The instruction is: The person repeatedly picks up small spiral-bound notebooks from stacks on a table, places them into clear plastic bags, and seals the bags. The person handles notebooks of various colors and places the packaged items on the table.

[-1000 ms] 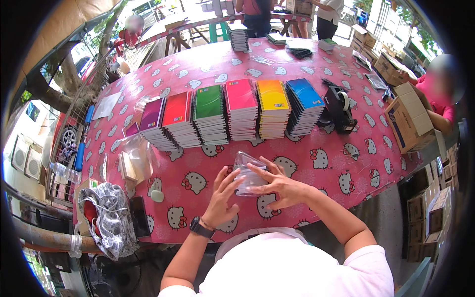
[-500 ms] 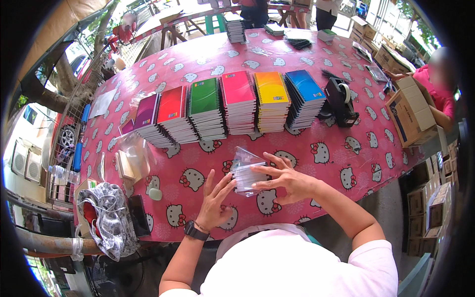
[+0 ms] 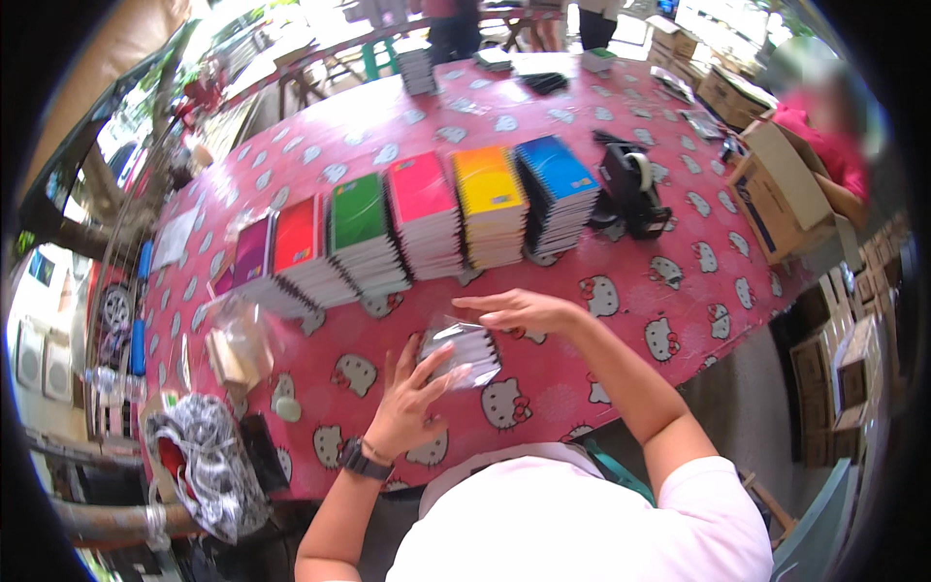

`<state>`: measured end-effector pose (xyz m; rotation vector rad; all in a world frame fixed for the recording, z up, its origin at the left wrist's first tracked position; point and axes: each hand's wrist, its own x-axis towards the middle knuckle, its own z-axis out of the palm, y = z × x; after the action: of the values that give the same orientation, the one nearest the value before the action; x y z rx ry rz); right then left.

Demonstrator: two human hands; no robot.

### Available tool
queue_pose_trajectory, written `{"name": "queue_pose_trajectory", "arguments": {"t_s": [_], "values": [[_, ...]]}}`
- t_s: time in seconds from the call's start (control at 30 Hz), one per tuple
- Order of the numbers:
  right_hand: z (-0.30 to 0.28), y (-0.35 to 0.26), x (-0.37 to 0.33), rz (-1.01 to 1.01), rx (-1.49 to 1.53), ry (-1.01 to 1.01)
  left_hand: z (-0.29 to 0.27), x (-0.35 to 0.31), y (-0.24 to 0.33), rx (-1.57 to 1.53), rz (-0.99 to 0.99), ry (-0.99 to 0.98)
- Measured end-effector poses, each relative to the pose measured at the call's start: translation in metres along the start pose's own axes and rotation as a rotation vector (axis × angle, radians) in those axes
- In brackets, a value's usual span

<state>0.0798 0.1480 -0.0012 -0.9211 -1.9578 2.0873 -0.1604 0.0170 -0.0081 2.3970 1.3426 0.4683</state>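
A pack in clear plastic wrap (image 3: 467, 353) lies on the table in front of me, with white layers inside and dark marks like coil binding along its right side. My left hand (image 3: 407, 393) rests its spread fingers over the pack's left part, thumb apart from it. Just above the pack's far right edge is my right hand (image 3: 529, 312), fingers stretched out and nothing in them. Beyond the hands stand stacks of spiral notebooks: purple (image 3: 254, 247), red (image 3: 298, 236), green (image 3: 359, 213), pink (image 3: 422, 187), yellow (image 3: 488, 181) and blue (image 3: 556, 168).
A black tape dispenser (image 3: 632, 189) stands right of the blue stack. At left are a plastic bag with pale pieces (image 3: 233, 357), a pale green rounded case (image 3: 286, 407), a dark phone-like slab (image 3: 264, 453) and patterned cloth (image 3: 204, 456). A person in pink sits by a cardboard box (image 3: 776, 204).
My right hand has lifted off the pack toward its far side. The pack has turned, and my left fingers now reach further over it. The whole view has shifted slightly.
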Motion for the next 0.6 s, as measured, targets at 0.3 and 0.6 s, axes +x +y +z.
{"name": "queue_pose_trajectory", "arguments": {"t_s": [0.3, 0.6], "values": [[-0.124, 0.042, -0.053, -0.478, -0.328, 1.437, 0.022, -0.007, -0.005, -0.204, 0.035, 0.184], [-0.276, 0.111, -0.110, 0.357, -0.515, 1.750, 0.009, -0.005, 0.000, -0.072, 0.032, 0.094]]}}
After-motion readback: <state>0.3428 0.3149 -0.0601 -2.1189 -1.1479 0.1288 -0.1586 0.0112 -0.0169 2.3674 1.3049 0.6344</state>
